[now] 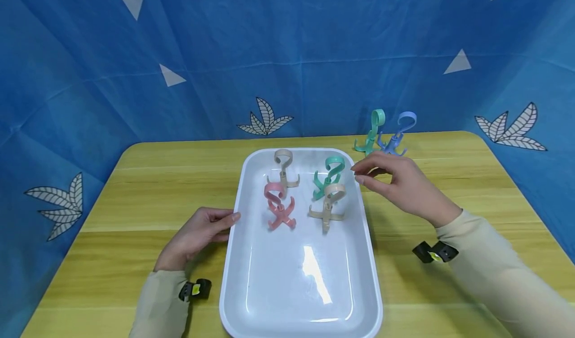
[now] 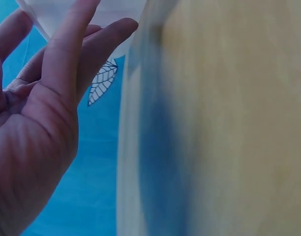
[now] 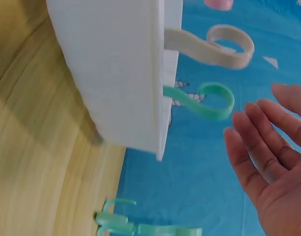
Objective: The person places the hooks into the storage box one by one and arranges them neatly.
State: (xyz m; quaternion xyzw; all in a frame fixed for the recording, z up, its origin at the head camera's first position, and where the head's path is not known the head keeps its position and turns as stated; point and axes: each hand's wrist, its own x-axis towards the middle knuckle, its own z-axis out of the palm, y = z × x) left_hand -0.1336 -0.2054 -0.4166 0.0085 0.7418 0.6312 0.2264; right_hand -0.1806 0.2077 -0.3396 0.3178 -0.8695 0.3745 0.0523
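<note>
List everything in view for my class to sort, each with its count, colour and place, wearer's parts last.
White tray: one, white, on the table
Beige hooks: two, beige, inside the tray
Pink hook: one, pink, inside the tray
Green hooks: two, green, one inside the tray, one on the table's far side
Blue hook: one, blue, beside the outer green one
Table: one, yellowish wood-grain, under the tray
Backdrop: one, blue with white triangles and leaf prints, behind the table
Wrist devices: two, black and yellow, one per wrist
Sleeves: two, pale beige, on both arms
Left grip: one, bare, at the tray's left rim
Right grip: one, bare, near its right rim
</note>
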